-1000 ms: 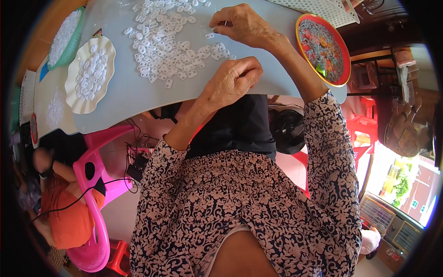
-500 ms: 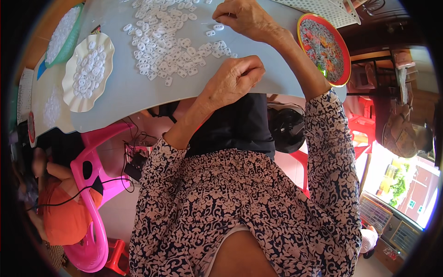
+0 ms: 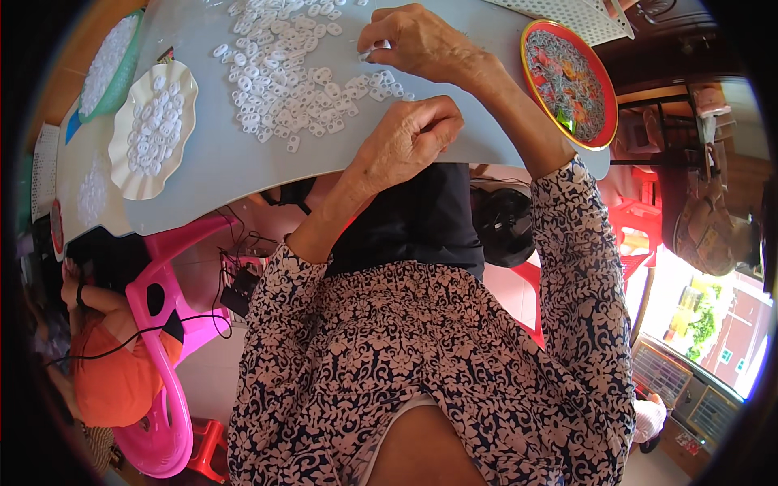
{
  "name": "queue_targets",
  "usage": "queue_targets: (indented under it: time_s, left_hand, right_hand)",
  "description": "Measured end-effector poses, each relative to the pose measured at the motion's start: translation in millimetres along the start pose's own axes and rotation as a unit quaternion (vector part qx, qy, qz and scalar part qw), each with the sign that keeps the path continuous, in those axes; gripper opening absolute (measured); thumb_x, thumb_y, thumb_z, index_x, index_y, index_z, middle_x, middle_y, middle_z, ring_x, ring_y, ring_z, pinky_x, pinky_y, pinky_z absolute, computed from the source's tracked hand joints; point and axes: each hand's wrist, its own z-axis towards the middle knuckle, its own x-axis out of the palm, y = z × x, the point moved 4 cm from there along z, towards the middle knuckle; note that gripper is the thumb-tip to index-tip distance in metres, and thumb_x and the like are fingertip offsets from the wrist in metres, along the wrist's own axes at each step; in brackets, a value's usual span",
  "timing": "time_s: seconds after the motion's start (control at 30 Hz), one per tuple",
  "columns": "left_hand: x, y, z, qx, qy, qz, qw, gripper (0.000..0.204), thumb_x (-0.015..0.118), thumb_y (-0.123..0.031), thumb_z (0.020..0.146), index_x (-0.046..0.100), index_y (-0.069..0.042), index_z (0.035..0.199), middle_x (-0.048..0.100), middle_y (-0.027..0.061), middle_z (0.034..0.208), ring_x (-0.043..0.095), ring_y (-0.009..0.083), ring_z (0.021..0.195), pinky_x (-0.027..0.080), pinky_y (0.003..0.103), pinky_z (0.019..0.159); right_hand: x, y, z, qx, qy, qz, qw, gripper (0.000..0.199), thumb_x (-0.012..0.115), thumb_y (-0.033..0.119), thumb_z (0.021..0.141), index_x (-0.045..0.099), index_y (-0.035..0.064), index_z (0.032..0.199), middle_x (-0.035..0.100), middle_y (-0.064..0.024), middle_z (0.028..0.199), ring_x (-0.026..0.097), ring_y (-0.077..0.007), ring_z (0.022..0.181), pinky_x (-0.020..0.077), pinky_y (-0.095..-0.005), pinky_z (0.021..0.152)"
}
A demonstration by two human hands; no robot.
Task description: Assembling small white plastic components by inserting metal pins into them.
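Observation:
My right hand (image 3: 429, 44) is over the table, its thumb and forefinger closing around a small white plastic piece (image 3: 384, 45) right by the fingertips. Nearer to me, my left hand (image 3: 409, 138) is curled closed at the table's edge; whatever it may hold is hidden inside the fingers. To the left of both hands spreads a loose pile of small white two-holed plastic pieces (image 3: 279, 93), with some of them lying close to the left hand's knuckles.
A cream scalloped dish (image 3: 128, 174) of white pieces and a green basket (image 3: 126, 87) stand left on the grey table (image 3: 194, 190). At right are a red round tray (image 3: 604, 89) of small grey parts and a white perforated basket (image 3: 583, 20). Someone in orange (image 3: 121, 373) sits lower left.
My right hand has shifted slightly left and down onto the loose white pieces beside it, and its fingers now close there. My left hand has hardly moved.

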Motion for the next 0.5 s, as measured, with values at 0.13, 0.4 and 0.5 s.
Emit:
queue_targets:
  time_s: [0.13, 0.4, 0.5]
  left_hand:
    - [0.9, 0.3, -0.5, -0.004, -0.001, -0.003, 1.000, 0.011, 0.052, -0.007, 0.084, 0.054, 0.002, 0.078, 0.052, 0.0068, 0.058, 0.048, 0.0135, 0.052, 0.042, 0.028, 0.053]
    - [-1.4, 2.5, -0.5, -0.021, 0.015, -0.024, 0.999, 0.016, 0.053, -0.012, 0.087, 0.054, 0.001, 0.077, 0.051, 0.0042, 0.058, 0.047, 0.0101, 0.053, 0.041, 0.026, 0.051]
    - [-1.9, 0.7, 0.5, -0.034, 0.018, -0.023, 0.999, 0.017, 0.053, -0.013, 0.087, 0.054, 0.001, 0.077, 0.051, 0.0034, 0.059, 0.047, 0.0098, 0.053, 0.041, 0.026, 0.051]
  right_hand:
    - [4.4, 2.3, 4.6, 0.014, 0.044, -0.040, 0.998, 0.009, 0.065, 0.012, 0.077, 0.067, 0.0047, 0.081, 0.066, -0.0123, 0.084, 0.064, -0.0291, 0.078, 0.0506, -0.0381, 0.074]
    - [8.6, 8.7, 18.1, 0.041, 0.110, -0.054, 0.992, 0.005, 0.061, 0.003, 0.075, 0.065, 0.0029, 0.080, 0.065, -0.0153, 0.079, 0.064, -0.0300, 0.077, 0.0513, -0.0375, 0.070]
    - [5.8, 12.0, 19.7, 0.047, 0.124, -0.053, 0.990, 0.008, 0.061, 0.000, 0.073, 0.065, 0.0029, 0.080, 0.065, -0.0158, 0.078, 0.065, -0.0301, 0.076, 0.0515, -0.0371, 0.069]
